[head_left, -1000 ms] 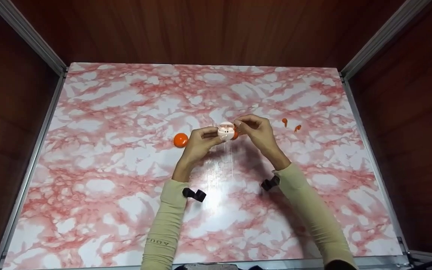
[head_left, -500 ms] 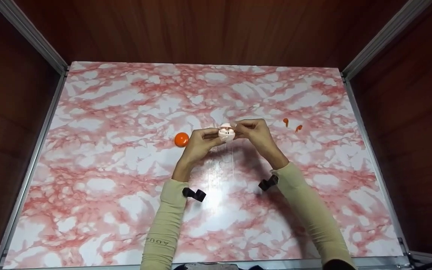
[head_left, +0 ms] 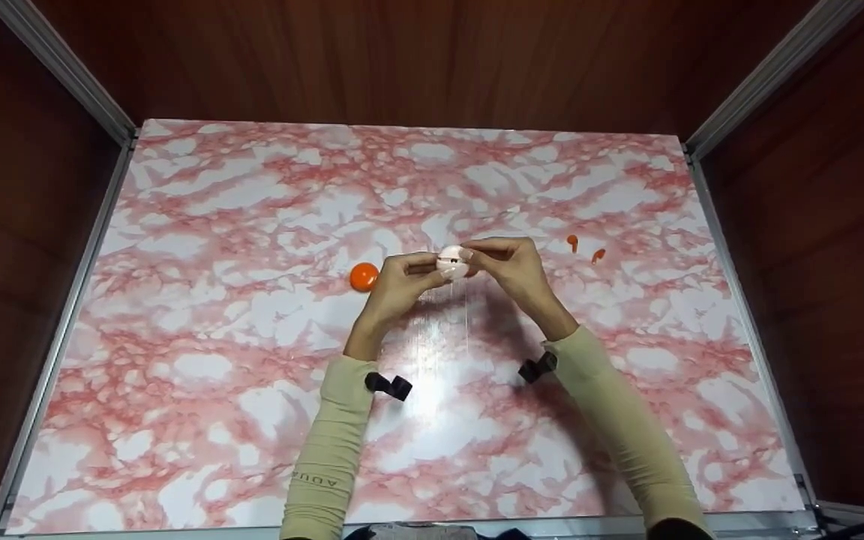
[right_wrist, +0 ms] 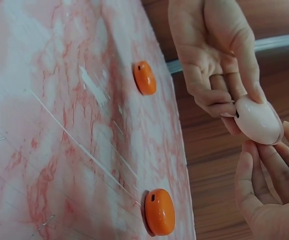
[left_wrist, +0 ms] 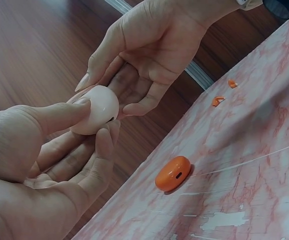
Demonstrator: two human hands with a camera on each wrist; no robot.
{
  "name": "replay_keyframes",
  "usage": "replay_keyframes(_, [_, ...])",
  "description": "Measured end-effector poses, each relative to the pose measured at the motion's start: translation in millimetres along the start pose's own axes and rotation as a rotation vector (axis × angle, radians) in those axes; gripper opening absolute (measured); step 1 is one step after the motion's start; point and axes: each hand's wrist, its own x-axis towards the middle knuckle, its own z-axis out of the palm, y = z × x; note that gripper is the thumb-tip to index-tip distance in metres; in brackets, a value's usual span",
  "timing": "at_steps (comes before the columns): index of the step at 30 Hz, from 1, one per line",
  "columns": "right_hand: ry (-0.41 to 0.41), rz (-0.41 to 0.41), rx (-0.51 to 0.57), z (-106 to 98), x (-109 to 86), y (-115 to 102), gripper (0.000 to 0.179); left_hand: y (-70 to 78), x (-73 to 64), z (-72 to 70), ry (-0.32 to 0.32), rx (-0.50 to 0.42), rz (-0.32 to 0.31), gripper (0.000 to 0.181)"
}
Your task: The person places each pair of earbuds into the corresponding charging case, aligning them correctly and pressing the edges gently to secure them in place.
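A white earbud case is held up over the table between both hands, its lid down to a thin line in the head view. My left hand grips the body, thumb on one face and curled fingers on the other. From the far side, my right hand pinches the lid edge between thumb and fingertips. A small dark port shows at the case's bottom in the right wrist view. Below on the table lie two orange earbud cases, one by the left hand and one under the right.
Two loose orange earbuds, one upright in view and one slanted, lie to the right of the right hand. The table has a pink-and-white marbled top, with dark wood panels at its back and sides.
The white case stood open one second ago, with its inside showing. Its lid has swung down since, and the right hand's fingers have moved in over it. The left hand has stayed in place.
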Motion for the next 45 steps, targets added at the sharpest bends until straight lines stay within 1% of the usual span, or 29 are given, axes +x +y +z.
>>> replay_keyframes(4, [-0.007, -0.015, 0.000, 0.5, -2.3, 1.4, 0.027, 0.1, 0.1, 0.4, 0.004, -0.019, -0.015, 0.035])
replay_keyframes(9, [-0.004, -0.008, -0.001, 0.9, -3.3, 4.2, 0.024, 1.6, -1.1, 0.4, 0.003, -0.041, -0.027, 0.034])
replay_keyframes(15, [-0.011, -0.014, -0.003, 1.3, -2.9, 6.1, 0.024, 1.2, -1.7, -0.4, 0.009, -0.035, -0.038, 0.033])
replay_keyframes(18, [-0.024, -0.019, 0.007, 1.7, -3.0, 5.8, 0.024, 0.4, -1.6, -0.9, 0.015, -0.034, -0.038, 0.033])
replay_keyframes(23, [-0.063, -0.005, 0.003, 3.1, -3.7, 6.0, 0.028, 0.0, -0.4, -1.4, 0.028, -0.072, -0.046, 0.033])
replay_keyframes(27, [-0.063, 0.011, 0.010, 6.5, -2.7, 7.7, 0.032, 0.3, 1.6, -1.2, 0.064, -0.097, -0.052, 0.033])
replay_keyframes(32, [-0.011, 0.030, 0.033, 12.4, 1.3, 10.9, 0.031, -2.7, 4.7, -2.1, 0.132, -0.087, -0.050, 0.034])
replay_keyframes(34, [0.016, 0.045, 0.029, 15.7, 3.7, 12.9, 0.031, -4.6, 5.9, -3.8, 0.160, -0.050, -0.031, 0.033])
replay_keyframes(37, [0.048, 0.065, -0.009, 20.8, 8.0, 17.6, 0.031, -6.7, 7.4, -7.2, 0.207, 0.052, -0.006, 0.029])
replay_keyframes(39, [0.066, 0.071, -0.048, 24.6, 11.4, 21.3, 0.029, -7.8, 8.2, -9.9, 0.241, 0.164, 0.006, 0.027])
replay_keyframes(41, [0.080, 0.079, -0.100, 28.4, 14.5, 25.1, 0.028, -8.4, 9.1, -12.3, 0.271, 0.267, 0.000, 0.025])
replay_keyframes(45, [0.092, 0.107, -0.180, 37.5, 18.8, 31.6, 0.027, -9.0, 10.6, -15.6, 0.308, 0.462, -0.016, 0.024])
